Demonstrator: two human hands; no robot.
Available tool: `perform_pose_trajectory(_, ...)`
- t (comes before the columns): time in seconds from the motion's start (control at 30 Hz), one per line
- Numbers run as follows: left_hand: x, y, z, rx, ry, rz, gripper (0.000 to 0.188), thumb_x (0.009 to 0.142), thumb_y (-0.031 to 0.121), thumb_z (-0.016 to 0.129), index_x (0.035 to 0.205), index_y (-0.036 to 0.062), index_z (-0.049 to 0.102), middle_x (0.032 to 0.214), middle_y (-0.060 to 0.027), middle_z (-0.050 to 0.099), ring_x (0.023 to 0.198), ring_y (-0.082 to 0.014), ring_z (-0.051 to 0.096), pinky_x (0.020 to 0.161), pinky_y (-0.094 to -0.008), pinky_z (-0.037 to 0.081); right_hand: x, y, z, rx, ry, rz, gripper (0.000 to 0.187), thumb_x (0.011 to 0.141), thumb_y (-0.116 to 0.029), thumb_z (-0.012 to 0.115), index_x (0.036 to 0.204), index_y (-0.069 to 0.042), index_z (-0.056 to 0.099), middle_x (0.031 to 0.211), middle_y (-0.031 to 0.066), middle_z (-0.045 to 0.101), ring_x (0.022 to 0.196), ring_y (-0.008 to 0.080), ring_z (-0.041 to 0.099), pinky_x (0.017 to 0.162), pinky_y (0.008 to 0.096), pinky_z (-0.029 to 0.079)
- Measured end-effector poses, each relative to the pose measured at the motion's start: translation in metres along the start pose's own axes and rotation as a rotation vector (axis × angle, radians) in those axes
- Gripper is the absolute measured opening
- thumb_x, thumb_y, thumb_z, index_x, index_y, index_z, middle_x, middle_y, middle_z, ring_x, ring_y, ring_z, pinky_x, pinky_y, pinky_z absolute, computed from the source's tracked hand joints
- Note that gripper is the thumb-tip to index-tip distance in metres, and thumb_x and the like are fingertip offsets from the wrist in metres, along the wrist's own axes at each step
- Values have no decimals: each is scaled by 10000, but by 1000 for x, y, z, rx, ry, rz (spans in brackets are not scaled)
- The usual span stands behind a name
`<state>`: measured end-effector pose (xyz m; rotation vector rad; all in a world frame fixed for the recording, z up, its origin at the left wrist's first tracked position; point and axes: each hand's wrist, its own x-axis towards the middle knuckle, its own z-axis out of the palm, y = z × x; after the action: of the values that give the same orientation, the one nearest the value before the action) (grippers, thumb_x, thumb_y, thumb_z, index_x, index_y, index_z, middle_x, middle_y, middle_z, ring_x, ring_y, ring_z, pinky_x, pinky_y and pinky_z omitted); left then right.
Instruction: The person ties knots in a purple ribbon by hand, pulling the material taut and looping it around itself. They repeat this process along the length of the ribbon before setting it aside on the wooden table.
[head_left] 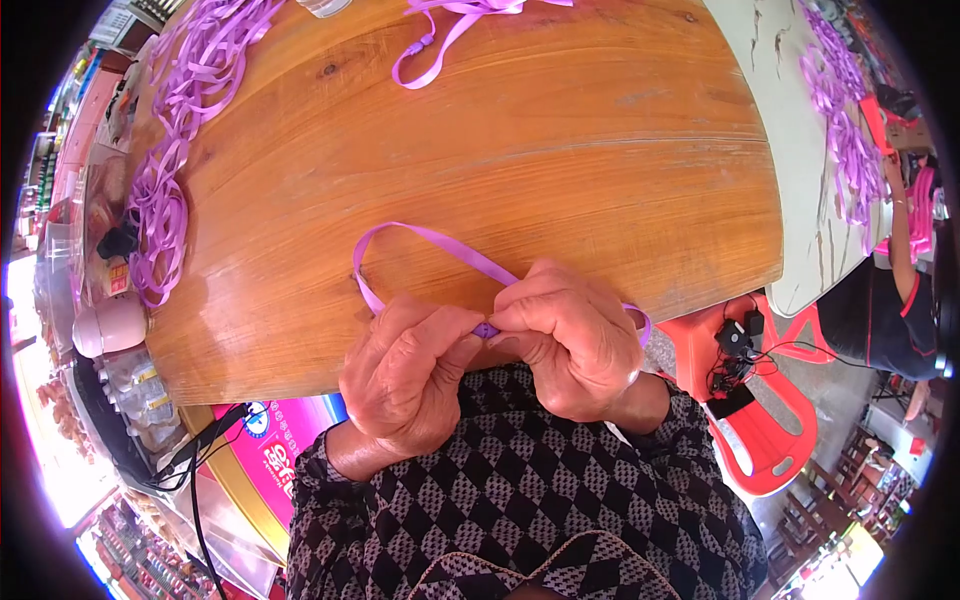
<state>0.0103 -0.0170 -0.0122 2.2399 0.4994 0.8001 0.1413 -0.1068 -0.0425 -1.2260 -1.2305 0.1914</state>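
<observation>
A purple ribbon lanyard (pixel 440 242) loops over the near edge of the wooden table, and its ends run into both hands. Thumb and fingertips of my left hand (pixel 408 368) pinch one side of a small dark purple fastener (pixel 486 330). From the other side, my right hand (pixel 572 340) grips the same small piece with thumb and forefinger, so the fingertips nearly meet. A bit of ribbon shows beyond the right hand's outer side. The fingers hide most of the fastener, and whether it is one part or two I cannot tell.
Bunches of purple lanyards (pixel 160 200) lie along the wooden table's (pixel 600 180) left side; another lanyard (pixel 440 60) is at its far edge. More hang over a pale table (pixel 800 240) at right, by another person's arm (pixel 898 215). A red chair (pixel 775 440) holding black cables stands right.
</observation>
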Motion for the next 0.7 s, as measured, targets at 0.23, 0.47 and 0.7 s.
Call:
perform_pose_trajectory(0.23,-10,-4,3,-205,-88,-114,133,732,21,673,852,12,615,696,-82,572,574,-205,548,510,-281,404,2,-1,-2,39,-54,4,190,654,60,670,800,20,556,712,115,568,554,239,518,473,317,402)
perform_pose_trajectory(0.47,-4,1,5,-277,-12,-220,110,782,14,646,882,-2,604,748,-68,589,658,-147,559,576,-242,427,2,-3,2,112,55,67,166,732,13,680,850,18,564,762,121,611,597,202,547,528,299,423)
perform_pose_trajectory(0.7,4,-2,-12,-596,-28,-495,128,835,30,602,956,-12,608,847,-42,623,761,-80,551,671,-208,444,12,-5,-2,39,-28,88,179,742,33,658,904,21,582,822,133,624,688,232,590,594,304,458)
